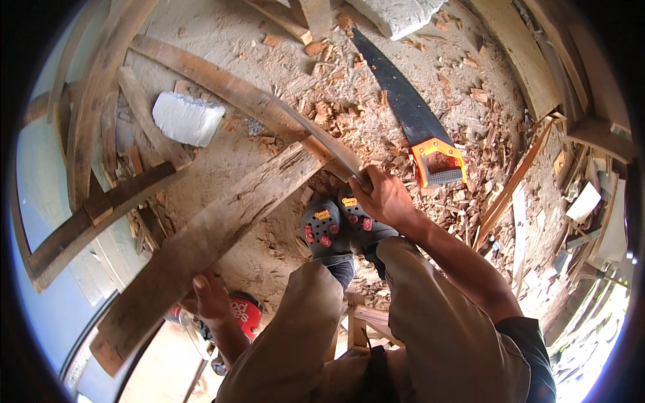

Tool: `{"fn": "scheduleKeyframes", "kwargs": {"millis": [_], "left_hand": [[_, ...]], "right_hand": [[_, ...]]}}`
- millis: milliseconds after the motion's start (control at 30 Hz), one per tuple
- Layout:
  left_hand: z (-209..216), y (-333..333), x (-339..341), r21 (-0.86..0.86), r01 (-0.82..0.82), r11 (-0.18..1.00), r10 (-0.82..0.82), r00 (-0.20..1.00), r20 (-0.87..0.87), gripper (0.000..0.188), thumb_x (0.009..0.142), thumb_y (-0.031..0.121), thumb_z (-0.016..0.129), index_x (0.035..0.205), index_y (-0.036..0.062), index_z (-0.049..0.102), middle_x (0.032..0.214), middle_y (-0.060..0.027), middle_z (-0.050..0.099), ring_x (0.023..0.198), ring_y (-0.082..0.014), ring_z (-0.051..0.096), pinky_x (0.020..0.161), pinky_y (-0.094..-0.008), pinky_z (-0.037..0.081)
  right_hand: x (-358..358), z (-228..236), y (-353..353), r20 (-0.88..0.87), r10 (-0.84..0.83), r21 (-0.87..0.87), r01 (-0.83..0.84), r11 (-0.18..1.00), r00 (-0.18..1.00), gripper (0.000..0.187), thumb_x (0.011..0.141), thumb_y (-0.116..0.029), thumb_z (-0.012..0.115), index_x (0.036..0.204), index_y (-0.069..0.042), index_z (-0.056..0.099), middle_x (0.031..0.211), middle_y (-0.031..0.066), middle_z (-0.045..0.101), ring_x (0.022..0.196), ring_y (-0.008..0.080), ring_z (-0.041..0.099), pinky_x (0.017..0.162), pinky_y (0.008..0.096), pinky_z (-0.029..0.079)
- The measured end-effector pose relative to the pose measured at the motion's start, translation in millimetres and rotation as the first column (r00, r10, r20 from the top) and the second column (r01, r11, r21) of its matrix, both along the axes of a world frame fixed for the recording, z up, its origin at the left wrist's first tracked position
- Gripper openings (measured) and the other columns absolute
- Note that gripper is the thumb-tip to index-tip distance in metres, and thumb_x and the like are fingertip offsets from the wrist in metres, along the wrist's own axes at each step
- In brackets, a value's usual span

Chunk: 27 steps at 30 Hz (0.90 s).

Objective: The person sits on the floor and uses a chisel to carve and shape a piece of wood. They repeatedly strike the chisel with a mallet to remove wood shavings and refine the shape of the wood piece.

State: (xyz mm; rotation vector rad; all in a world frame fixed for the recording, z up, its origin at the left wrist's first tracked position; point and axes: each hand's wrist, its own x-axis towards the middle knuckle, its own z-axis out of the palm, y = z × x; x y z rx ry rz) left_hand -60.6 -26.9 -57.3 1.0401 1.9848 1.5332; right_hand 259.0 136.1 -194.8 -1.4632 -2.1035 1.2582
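My left hand (212, 300) grips a rough, weathered wooden plank (222, 225) from its near side, thumb at the edge and fingers partly hidden beneath. The plank slants from lower left up toward the middle, and its far end shows a paler, freshly cut face. In my closed right hand (386, 199) is a machete (316, 131), its long narrow blade seen nearly edge-on and pointing up and left. The blade lies over or against the plank's far end; whether it bites into the wood cannot be told. A long wooden beam (215, 82) passes behind that end.
A handsaw (430, 138) with an orange handle lies on the dirt floor amid wood chips. White blocks (188, 119) sit at left and top. Loose boards (101, 208) crowd the left, more timber (517, 54) the right. My dark clogs (327, 228) stand close below the blade.
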Motion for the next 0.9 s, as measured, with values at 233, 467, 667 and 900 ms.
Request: {"fn": "scheduleKeyframes", "kwargs": {"millis": [233, 467, 667, 900], "left_hand": [[28, -8, -14, -0.314, 0.209, 0.926, -0.338, 0.830, -0.443, 0.110, 0.073, 0.061, 0.081, 0.142, -0.0097, 0.033, 0.137, -0.0218, 0.047, 0.125, -0.0320, 0.049, 0.109, -0.0439, 0.040], [56, 33, 27, -0.333, 0.299, 0.894, -0.427, 0.795, -0.431, 0.111, 0.068, 0.055, 0.086, 0.140, -0.0075, 0.030, 0.125, -0.0198, 0.051, 0.116, -0.0311, 0.054, 0.103, -0.0421, 0.044], [55, 40, 47, -0.161, 0.218, 0.963, -0.269, 0.847, -0.458, 0.072, 0.076, 0.048, 0.075, 0.123, -0.0030, 0.056, 0.113, -0.0181, 0.060, 0.107, -0.0316, 0.058, 0.095, -0.0403, 0.044], [68, 41, 28, -0.436, 0.335, 0.835, -0.545, 0.611, -0.574, 0.053, 0.085, 0.048, 0.059, 0.111, 0.0028, 0.069, 0.107, -0.0152, 0.068, 0.102, -0.0310, 0.061, 0.087, -0.0394, 0.045]], "right_hand": [[8, 29, -6, -0.038, -0.011, -0.155, 0.005, 0.988, 0.999, 0.030, 0.094, -0.029, 0.067, 0.090, 0.001, 0.061, 0.065, 0.0195, 0.065, 0.060, 0.0382, 0.067, 0.054, 0.0444, 0.053], [9, 29, 0, 0.110, 0.027, -0.160, -0.009, 0.987, 0.994, 0.023, 0.090, -0.020, 0.064, 0.084, 0.001, 0.060, 0.063, 0.0202, 0.063, 0.057, 0.0398, 0.066, 0.053, 0.0457, 0.053], [20, 22, -6, -0.175, -0.054, -0.137, 0.030, 0.990, 0.983, 0.022, 0.089, -0.020, 0.065, 0.089, 0.002, 0.062, 0.065, 0.0192, 0.063, 0.056, 0.0375, 0.064, 0.054, 0.0469, 0.052], [24, 12, -7, -0.009, -0.003, -0.132, 0.002, 0.991, 1.000, 0.020, 0.086, -0.016, 0.066, 0.085, 0.003, 0.062, 0.063, 0.0189, 0.063, 0.056, 0.0344, 0.066, 0.054, 0.0448, 0.053]]}}
